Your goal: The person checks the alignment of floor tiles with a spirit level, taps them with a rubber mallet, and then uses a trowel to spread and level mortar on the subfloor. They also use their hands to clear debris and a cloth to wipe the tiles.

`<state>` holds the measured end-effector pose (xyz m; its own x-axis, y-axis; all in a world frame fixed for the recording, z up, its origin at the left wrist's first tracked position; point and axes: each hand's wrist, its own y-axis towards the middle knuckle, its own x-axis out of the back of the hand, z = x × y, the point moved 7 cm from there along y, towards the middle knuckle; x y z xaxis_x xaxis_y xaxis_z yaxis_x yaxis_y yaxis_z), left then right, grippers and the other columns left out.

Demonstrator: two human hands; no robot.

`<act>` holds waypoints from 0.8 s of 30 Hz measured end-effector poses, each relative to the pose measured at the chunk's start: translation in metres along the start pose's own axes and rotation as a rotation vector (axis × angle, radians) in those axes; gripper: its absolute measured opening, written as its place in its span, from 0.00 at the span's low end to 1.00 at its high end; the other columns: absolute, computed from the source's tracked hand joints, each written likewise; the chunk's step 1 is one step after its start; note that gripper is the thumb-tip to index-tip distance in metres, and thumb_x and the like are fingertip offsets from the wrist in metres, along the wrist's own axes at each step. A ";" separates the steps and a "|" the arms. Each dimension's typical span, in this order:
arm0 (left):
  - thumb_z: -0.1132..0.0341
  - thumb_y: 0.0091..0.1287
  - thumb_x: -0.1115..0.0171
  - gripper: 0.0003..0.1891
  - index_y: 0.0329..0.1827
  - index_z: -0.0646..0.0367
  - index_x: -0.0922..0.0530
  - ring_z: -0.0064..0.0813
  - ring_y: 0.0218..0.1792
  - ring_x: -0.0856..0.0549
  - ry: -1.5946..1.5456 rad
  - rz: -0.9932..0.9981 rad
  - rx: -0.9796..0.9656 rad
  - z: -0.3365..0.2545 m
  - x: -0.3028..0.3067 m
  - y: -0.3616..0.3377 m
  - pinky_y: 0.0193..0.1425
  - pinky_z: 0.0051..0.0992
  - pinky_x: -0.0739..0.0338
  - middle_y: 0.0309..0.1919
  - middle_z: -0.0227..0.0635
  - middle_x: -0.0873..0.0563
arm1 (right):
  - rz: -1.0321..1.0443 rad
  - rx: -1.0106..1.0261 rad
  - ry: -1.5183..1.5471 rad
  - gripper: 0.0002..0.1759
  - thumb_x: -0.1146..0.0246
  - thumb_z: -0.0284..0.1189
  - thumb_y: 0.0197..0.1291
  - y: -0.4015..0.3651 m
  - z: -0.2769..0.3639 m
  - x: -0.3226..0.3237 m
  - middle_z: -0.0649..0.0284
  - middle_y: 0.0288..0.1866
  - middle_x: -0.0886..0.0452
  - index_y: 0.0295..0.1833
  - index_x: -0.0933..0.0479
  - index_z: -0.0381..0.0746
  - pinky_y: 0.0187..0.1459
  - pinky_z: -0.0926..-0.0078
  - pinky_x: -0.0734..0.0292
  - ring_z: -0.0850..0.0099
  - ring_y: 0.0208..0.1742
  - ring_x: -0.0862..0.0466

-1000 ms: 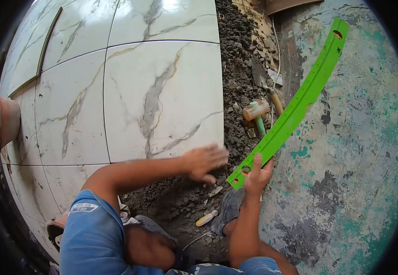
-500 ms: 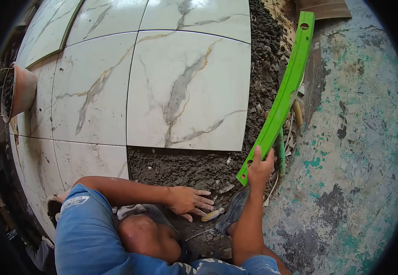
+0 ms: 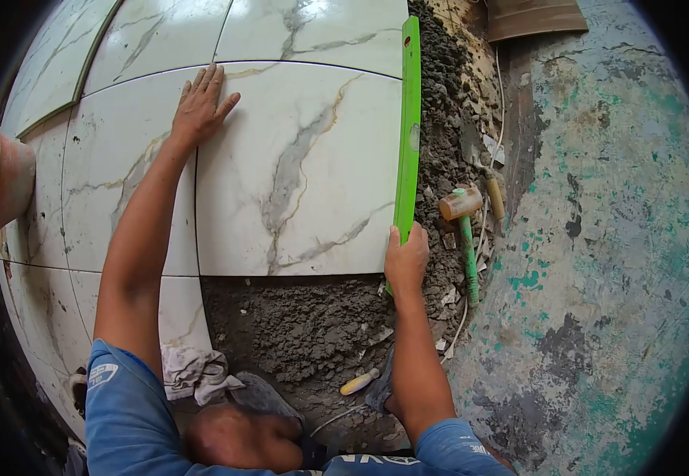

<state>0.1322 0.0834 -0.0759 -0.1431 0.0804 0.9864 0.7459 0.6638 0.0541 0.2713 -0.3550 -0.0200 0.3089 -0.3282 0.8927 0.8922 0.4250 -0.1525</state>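
Where print shows in the head view: the blue shirt (image 3: 134,416) bears a white boxed logo on its left sleeve and white letters on chest and right sleeve, too small or cut off to read surely.
Right hand (image 3: 406,258): closed around the lower end of the green spirit level (image 3: 408,159).
Spirit level: along the right edge of the marbled tile (image 3: 241,198), its lower end past the near right corner; whether it bears on the tile or stands just beside it, I cannot tell.
Left hand (image 3: 196,113): open, gripping nothing, fingers spread over the seam by the tile's far left corner.
Near edge: borders rough mortar (image 3: 297,317), which also runs up the right side.
Right side: painted concrete (image 3: 598,238) spreads wide beyond the mortar strip.
In the way: the right forearm crosses the mortar; a green-handled mallet (image 3: 460,204) lies right of the level, a wooden-handled trowel (image 3: 494,197) just beyond.
Around: yellow-handled tool (image 3: 356,382) near the knees, rag (image 3: 190,373) at the mortar's near left corner, bucket (image 3: 15,182) far left.
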 end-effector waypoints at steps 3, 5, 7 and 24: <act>0.34 0.71 0.57 0.42 0.80 0.53 0.46 0.31 0.80 0.47 0.103 -0.019 0.003 0.000 0.003 0.002 0.82 0.37 0.56 0.79 0.34 0.43 | 0.012 -0.009 0.007 0.15 0.41 0.32 0.67 0.002 0.001 0.001 0.47 0.46 0.26 0.50 0.29 0.30 0.50 0.51 0.27 0.47 0.48 0.23; 0.34 0.71 0.57 0.42 0.80 0.52 0.45 0.31 0.80 0.47 0.124 -0.006 0.015 0.001 0.004 0.008 0.82 0.37 0.55 0.79 0.33 0.42 | 0.021 -0.022 0.005 0.15 0.41 0.31 0.67 0.004 0.002 0.001 0.47 0.46 0.26 0.50 0.29 0.30 0.50 0.51 0.27 0.47 0.47 0.23; 0.34 0.71 0.56 0.41 0.79 0.52 0.44 0.30 0.79 0.46 0.169 -0.065 0.014 0.003 0.009 0.012 0.82 0.36 0.54 0.78 0.32 0.41 | 0.039 -0.044 0.004 0.14 0.41 0.30 0.66 0.005 0.003 0.001 0.46 0.46 0.26 0.50 0.29 0.30 0.50 0.52 0.27 0.47 0.47 0.23; 0.34 0.68 0.52 0.40 0.78 0.50 0.40 0.27 0.77 0.40 0.203 -0.140 0.039 0.000 0.017 0.012 0.81 0.34 0.52 0.76 0.29 0.36 | 0.043 -0.043 -0.014 0.13 0.39 0.30 0.65 0.037 0.017 0.000 0.47 0.44 0.24 0.47 0.26 0.30 0.49 0.53 0.28 0.48 0.46 0.23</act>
<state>0.1390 0.0929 -0.0584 -0.1063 -0.1628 0.9809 0.7015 0.6869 0.1900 0.2990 -0.3249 -0.0184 0.3433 -0.2985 0.8905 0.8916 0.4017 -0.2090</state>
